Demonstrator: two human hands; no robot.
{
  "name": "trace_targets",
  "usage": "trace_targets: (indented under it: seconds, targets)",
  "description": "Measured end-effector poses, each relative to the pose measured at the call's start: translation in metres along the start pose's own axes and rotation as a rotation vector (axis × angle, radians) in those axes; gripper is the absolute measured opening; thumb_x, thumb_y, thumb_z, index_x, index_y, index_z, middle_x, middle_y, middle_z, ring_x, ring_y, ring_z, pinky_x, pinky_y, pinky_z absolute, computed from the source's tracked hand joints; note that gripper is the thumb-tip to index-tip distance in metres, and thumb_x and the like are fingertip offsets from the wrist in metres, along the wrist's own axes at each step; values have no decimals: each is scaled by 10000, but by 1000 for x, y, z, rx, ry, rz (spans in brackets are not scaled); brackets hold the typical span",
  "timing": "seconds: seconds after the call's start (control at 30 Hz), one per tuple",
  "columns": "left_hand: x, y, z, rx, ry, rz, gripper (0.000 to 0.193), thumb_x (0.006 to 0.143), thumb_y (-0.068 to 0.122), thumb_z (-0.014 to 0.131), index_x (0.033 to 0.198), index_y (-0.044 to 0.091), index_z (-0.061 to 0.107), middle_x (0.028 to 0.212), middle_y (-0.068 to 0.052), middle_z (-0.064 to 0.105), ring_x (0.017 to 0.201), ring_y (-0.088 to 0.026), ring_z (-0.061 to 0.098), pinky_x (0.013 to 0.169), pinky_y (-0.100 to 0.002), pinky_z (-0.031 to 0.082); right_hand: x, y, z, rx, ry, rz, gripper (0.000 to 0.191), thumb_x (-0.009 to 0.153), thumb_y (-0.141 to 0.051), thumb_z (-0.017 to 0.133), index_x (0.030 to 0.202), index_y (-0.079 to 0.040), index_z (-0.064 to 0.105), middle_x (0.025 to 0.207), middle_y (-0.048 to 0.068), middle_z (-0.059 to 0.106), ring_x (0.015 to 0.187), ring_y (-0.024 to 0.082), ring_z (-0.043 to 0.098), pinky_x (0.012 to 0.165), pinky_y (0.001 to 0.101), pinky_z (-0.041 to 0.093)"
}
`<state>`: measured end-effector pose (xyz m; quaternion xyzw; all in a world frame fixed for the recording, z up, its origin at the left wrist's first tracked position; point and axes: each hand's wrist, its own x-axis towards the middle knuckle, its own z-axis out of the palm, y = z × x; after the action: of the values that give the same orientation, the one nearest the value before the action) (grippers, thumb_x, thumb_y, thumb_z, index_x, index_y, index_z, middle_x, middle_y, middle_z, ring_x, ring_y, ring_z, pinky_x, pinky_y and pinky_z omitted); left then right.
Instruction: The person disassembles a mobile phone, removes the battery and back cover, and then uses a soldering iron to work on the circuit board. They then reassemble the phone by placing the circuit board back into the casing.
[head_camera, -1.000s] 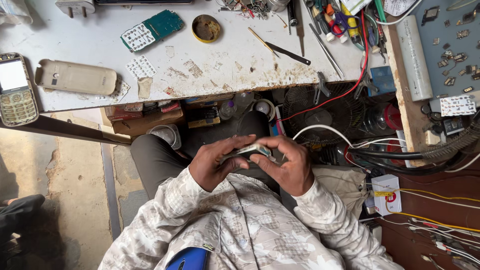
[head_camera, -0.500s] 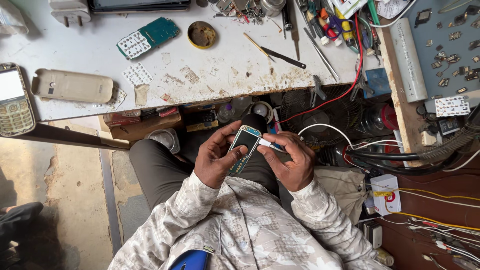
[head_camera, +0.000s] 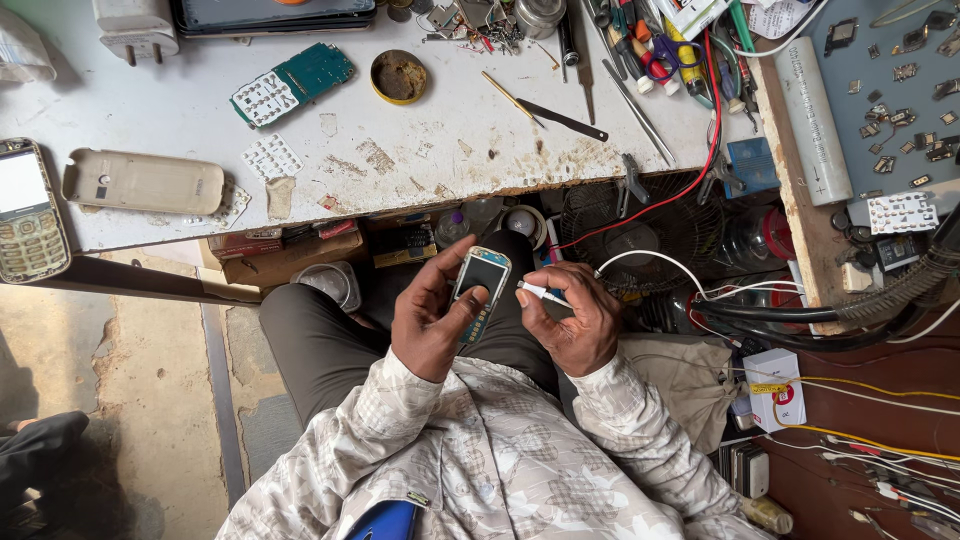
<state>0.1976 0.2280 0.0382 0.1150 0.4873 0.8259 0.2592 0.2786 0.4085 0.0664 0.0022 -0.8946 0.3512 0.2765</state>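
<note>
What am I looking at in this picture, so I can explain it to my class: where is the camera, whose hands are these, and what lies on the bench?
The single view comes from a camera worn on a person's head, looking down at their lap. There is no machine, only two bare hands. The left hand holds a small phone upright, screen up. The right hand pinches a thin white tool whose tip is beside the phone. Above lies a scuffed white workbench with a green circuit board, a beige phone cover, another phone, a round tin and hand tools.
</note>
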Motion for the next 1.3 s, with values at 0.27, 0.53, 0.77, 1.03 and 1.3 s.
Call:
trace_targets:
  seconds: [0.27,0.53,0.77,1.03,1.3]
  targets:
    - [13,-1,-12,-659,-178,-328,728,907,162,599,1607,100,407,1059,-63,631,889,-209,628,818,-348,540,-8,-5,-9,543,-93,448,315,1007,-175,762,1252,-23,637,1023,26,604,838,69,510,734,216,438]
    - [10,-9,-1,-777,-261,-404,705,1087,557,432,1617,94,399,987,-80,652,867,-196,627,742,-304,544,9,-35,-10,145,-297,217,557,774,-348,890,1174,-52,641,1057,22,689,877,112,700,646,232,539]
    - [9,-14,0,-661,-214,-427,638,1093,473,432,1638,146,368,999,-18,647,915,-129,642,744,-283,543,20,-33,-14,-35,-383,66,634,690,-399,940,1164,-97,645,984,68,632,851,242,664,721,381,540]
    - [20,5,18,-492,-189,-432,668,1030,435,379,1620,127,316,1350,58,656,1186,-69,620,939,-221,524,44,-27,-20,-31,-418,4,656,652,-358,943,1098,-45,579,1005,89,582,894,279,649,734,421,538]
    - [44,19,6,-937,-335,-173,673,1150,453,423,1656,19,328,1172,-124,595,1060,-236,604,872,-354,537,66,-15,-28,230,-64,-65,281,918,-28,811,1116,-36,612,1075,115,753,992,223,770,864,318,647]
